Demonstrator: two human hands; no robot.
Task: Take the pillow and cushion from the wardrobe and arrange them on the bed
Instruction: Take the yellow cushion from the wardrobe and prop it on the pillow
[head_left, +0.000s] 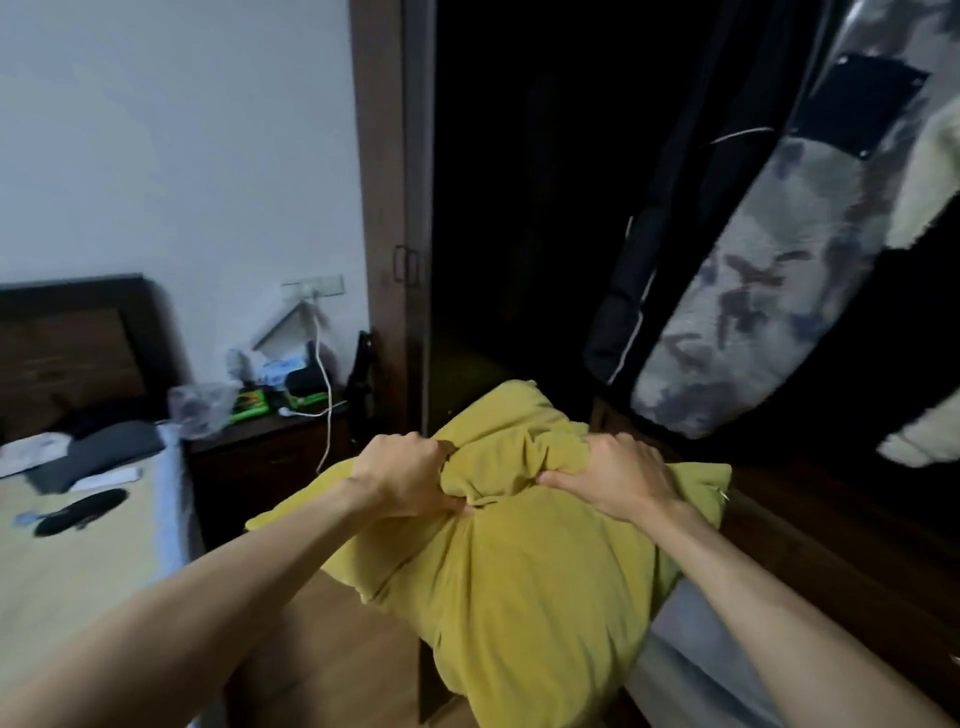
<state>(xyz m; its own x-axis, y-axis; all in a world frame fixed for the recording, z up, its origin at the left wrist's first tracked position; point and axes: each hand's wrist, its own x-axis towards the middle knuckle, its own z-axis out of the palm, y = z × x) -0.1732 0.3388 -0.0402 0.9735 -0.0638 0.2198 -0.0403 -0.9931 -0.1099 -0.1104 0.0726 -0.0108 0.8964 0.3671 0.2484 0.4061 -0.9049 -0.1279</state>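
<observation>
Bedroom, open wardrobe (519, 208) | left hand (410, 478), right hand (613, 478) both clutching yellow pillow (519, 571)

One yellow pillow (519, 561), two hands, one bed (78, 545), one wardrobe (384, 208), one nightstand (270, 452).

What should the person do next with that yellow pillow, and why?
Probably swing it left toward the bed. Both the left hand and right hand already grip the yellow pillow, held in front of the open wardrobe.
</observation>
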